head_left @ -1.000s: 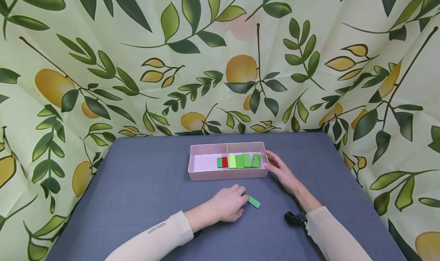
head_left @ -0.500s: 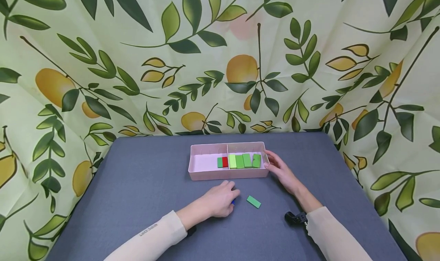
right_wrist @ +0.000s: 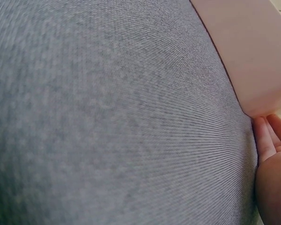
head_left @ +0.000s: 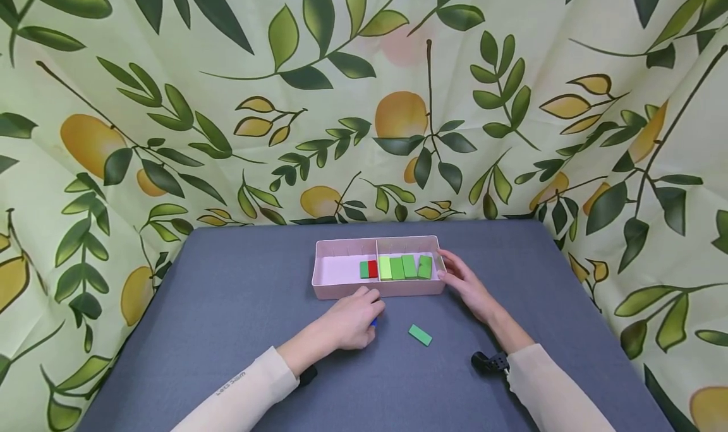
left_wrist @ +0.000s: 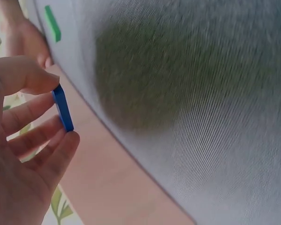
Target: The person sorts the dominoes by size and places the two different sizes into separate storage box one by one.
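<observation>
My left hand [head_left: 349, 321] pinches a small flat blue block [left_wrist: 63, 108] between thumb and fingertips, just in front of a long pink box [head_left: 347, 291]. In the head view most of that block hides behind the fingers. My right hand [head_left: 466, 283] rests its fingertips and thumb against the box's right end. A divider [head_left: 377, 255] splits the box in two. Its left part holds a dark green block [head_left: 364, 269] beside a red block [head_left: 372, 268]; its right part holds a row of light and mid green blocks [head_left: 396, 268].
A loose green block [head_left: 420, 335] lies on the grey-blue tabletop [head_left: 227, 293], in front of the box and between the forearms. A leaf-and-fruit patterned cloth [head_left: 341, 154] hangs behind the table and along its sides.
My left hand, holding the blue block, has moved left and away from the loose green block, nearing the box's front wall. My right hand stays at the box's end.
</observation>
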The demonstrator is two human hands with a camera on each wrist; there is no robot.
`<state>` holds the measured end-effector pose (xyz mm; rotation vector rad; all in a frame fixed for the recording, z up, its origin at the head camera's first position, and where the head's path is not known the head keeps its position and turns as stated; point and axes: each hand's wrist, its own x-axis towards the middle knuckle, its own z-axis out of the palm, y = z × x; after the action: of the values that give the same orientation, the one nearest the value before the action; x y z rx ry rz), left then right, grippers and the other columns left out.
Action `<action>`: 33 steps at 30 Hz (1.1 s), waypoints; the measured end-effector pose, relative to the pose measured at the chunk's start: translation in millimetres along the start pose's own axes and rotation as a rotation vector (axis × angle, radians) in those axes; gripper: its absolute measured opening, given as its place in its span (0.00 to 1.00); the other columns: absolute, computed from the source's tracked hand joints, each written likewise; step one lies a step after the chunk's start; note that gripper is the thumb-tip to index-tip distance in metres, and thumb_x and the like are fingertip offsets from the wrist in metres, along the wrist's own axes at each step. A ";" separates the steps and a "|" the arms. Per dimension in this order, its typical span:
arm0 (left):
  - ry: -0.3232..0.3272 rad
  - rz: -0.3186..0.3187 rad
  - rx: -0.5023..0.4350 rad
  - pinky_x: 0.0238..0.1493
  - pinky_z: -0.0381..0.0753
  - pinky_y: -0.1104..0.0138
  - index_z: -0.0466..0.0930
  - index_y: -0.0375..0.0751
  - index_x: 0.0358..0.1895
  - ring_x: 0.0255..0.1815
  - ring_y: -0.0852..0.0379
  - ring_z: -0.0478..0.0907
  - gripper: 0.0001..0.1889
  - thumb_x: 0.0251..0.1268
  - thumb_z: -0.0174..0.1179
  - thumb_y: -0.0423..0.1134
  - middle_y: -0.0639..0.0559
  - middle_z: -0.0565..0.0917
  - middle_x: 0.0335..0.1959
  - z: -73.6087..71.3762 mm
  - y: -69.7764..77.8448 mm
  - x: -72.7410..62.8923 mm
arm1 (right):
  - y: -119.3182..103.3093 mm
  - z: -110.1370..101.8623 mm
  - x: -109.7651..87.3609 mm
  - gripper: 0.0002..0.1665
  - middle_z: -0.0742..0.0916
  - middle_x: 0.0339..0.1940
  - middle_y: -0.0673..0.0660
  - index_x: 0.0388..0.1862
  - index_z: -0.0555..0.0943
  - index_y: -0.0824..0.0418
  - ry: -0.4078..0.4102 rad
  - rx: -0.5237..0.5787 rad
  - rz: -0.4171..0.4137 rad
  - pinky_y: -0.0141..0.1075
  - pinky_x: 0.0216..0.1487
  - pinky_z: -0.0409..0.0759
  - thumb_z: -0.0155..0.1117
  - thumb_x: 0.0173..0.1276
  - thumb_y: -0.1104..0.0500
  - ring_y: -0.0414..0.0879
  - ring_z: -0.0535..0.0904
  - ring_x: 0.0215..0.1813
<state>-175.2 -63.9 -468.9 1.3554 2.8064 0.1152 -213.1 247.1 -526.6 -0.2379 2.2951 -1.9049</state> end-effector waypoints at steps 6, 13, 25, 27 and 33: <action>0.050 0.008 -0.009 0.37 0.75 0.69 0.81 0.44 0.44 0.43 0.56 0.70 0.10 0.59 0.66 0.37 0.54 0.75 0.40 -15.8 -6.6 -2.6 | -0.7 0.5 -0.6 0.38 0.61 0.79 0.69 0.83 0.55 0.56 0.007 0.004 0.012 0.64 0.75 0.49 0.55 0.81 0.51 0.65 0.56 0.77; 0.108 -0.019 -0.030 0.39 0.75 0.68 0.82 0.42 0.44 0.41 0.56 0.70 0.11 0.58 0.66 0.36 0.53 0.76 0.41 -29.4 -12.5 -3.3 | -1.6 0.4 0.1 0.38 0.61 0.79 0.70 0.83 0.54 0.57 0.005 0.013 0.011 0.64 0.75 0.49 0.55 0.81 0.52 0.65 0.55 0.78; 0.154 -0.062 -0.051 0.41 0.77 0.65 0.81 0.42 0.45 0.45 0.54 0.71 0.12 0.55 0.65 0.33 0.52 0.77 0.43 -47.1 -27.4 2.0 | -1.5 0.6 -1.8 0.37 0.61 0.78 0.70 0.83 0.54 0.57 0.005 0.027 0.009 0.64 0.75 0.48 0.55 0.81 0.54 0.65 0.56 0.77; 0.161 -0.065 -0.051 0.43 0.78 0.64 0.82 0.40 0.45 0.46 0.53 0.72 0.13 0.55 0.65 0.33 0.51 0.78 0.45 -49.8 -29.9 3.3 | -1.5 1.0 -2.0 0.37 0.61 0.78 0.70 0.83 0.54 0.57 0.007 0.027 0.011 0.64 0.75 0.48 0.55 0.81 0.54 0.65 0.56 0.77; 0.167 -0.101 -0.077 0.47 0.77 0.63 0.81 0.39 0.46 0.46 0.52 0.71 0.13 0.57 0.67 0.33 0.50 0.78 0.46 -54.7 -35.6 8.2 | -1.2 2.2 -2.5 0.37 0.61 0.78 0.70 0.83 0.54 0.57 0.009 0.025 0.014 0.64 0.75 0.48 0.54 0.81 0.54 0.65 0.56 0.77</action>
<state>-211.0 -82.6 -417.0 1.2406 2.9637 0.3453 -210.3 245.3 -525.9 -0.2093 2.2706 -1.9311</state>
